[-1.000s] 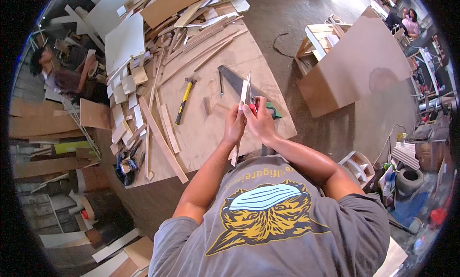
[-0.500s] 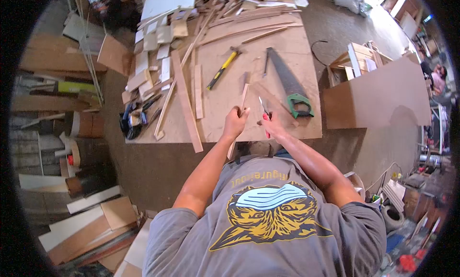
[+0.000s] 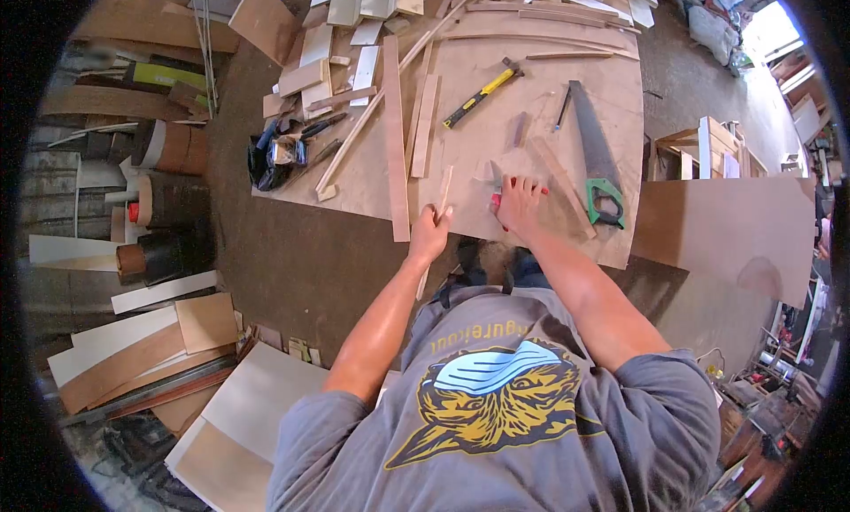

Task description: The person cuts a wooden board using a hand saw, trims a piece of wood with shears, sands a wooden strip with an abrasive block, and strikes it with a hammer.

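Observation:
My left hand (image 3: 429, 235) is closed round a narrow wood strip (image 3: 445, 186), held upright near the table's front edge. My right hand (image 3: 521, 204) is on the wooden table (image 3: 354, 180), over a red-handled tool (image 3: 496, 200) whose short metal blade points away from me. The fingers look wrapped on its handle. Right of this hand lie a flat wood strip (image 3: 565, 186) and a handsaw (image 3: 593, 140) with a green handle. A yellow and black hammer (image 3: 479, 96) and a thin dark rod (image 3: 563, 109) lie farther back.
Long wood strips (image 3: 396, 140) and offcuts cover the table's left and back. A black bag of tools (image 3: 270, 158) sits at its left corner. A large brown board (image 3: 726, 229) stands at the right. Boards and rolls (image 3: 181, 149) are stacked on the left.
My hands have moved apart. The red-handled tool, earlier raised against the wood strip, is now down at the tabletop in my right hand. The view has shifted toward the left.

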Tool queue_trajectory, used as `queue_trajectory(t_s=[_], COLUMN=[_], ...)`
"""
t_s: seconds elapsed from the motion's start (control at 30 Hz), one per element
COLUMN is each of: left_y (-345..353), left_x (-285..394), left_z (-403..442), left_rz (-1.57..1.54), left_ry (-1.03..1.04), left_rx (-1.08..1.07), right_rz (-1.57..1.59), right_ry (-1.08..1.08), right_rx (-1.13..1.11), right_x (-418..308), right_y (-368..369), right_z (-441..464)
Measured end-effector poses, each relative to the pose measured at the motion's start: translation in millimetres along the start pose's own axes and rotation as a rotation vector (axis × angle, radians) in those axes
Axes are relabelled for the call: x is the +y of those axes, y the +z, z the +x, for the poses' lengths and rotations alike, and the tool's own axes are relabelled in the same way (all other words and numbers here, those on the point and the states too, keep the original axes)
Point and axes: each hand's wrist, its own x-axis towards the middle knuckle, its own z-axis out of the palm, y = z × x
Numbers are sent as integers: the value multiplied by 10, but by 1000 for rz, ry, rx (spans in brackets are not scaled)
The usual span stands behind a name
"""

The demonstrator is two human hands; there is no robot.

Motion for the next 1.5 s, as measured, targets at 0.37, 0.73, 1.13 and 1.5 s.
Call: queue_trajectory(t_s=[0.37,0.73,1.13,1.5], left_y=[107,-317,-1096,-1622], left_x=[431,179,-1070,-1565], left_z=[150,235,270,671], left_rz=[-150,569,230,351], left_ry=[19,-141,-199,23], left_rx=[217,358,16,185], right_rz=[1136,975,891,894], right_ry=[-240,-10,217,288], right_rx=[-588,-356,-271,-22], right_x=[-641,-627,-1551,-1931], right_y=[75,-8,-8,269], right_z=[-351,-38,717,1070])
